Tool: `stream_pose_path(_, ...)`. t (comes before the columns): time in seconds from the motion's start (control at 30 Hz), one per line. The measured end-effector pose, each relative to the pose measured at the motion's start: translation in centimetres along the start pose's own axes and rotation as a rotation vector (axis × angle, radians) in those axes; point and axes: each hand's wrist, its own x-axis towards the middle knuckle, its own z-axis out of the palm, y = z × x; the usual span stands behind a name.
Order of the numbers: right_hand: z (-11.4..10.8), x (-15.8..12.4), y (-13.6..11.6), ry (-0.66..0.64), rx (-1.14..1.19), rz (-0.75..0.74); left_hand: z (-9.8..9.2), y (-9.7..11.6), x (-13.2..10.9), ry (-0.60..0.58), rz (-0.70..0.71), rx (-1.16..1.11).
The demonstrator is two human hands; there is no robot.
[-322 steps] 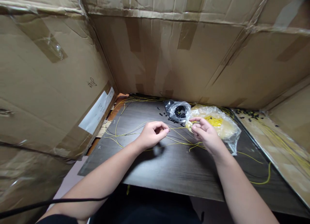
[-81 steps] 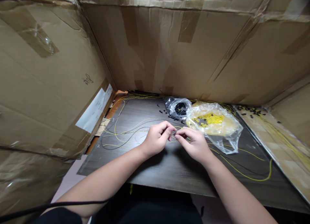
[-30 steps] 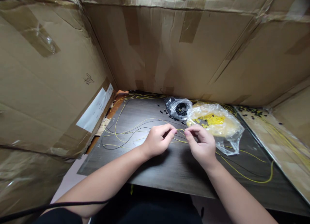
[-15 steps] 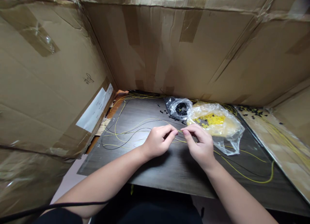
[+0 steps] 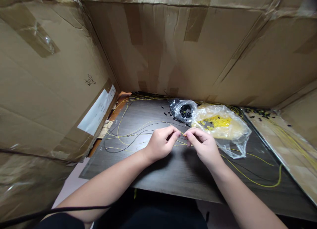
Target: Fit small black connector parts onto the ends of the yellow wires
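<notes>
A person's 2 bare forearms reach over a dark wood-grain table (image 5: 173, 176) walled in by taped cardboard sheets (image 5: 173, 57); the left hand (image 5: 160, 144) and right hand (image 5: 204, 146) meet near the middle of the table, fingertips almost touching, each pinched closed on the same thin yellow wire (image 5: 184, 135), which shows as a short stretch between them; whatever small piece sits at the pinch is too tiny to tell. From the hands, more yellow wire (image 5: 257, 184) trails off toward 4 o'clock and curls up near the table's right edge; loose yellow and black wires (image 5: 128, 136) loop across the tabletop toward 9 o'clock. At 1 o'clock from the hands, just beside the right hand, lies a crumpled clear plastic bag of small yellow parts (image 5: 220, 123); touching it, at 12 o'clock, is a smaller clear bag of small black parts (image 5: 183, 110), with a few black bits scattered beside it.
</notes>
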Motion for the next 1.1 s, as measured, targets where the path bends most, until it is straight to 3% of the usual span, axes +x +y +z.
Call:
stream_pose_path(0.17, 0.04, -0.17, -0.28, -0.011, -0.046, 0.051, 0.00, 0.01, -0.10, 0.004, 0.037, 0.088)
stream_pose_path(0.57, -0.19, -0.02, -0.06, 0.001, -0.379, -0.185, -0.33, 0.05, -0.23, -0.042, 0.150, 0.263)
stream_pose_path(1.1, -0.24, 0.02, 0.31, -0.053, -0.522, -0.231, 0.20, -0.62, -0.05, -0.118, 0.324, 0.520)
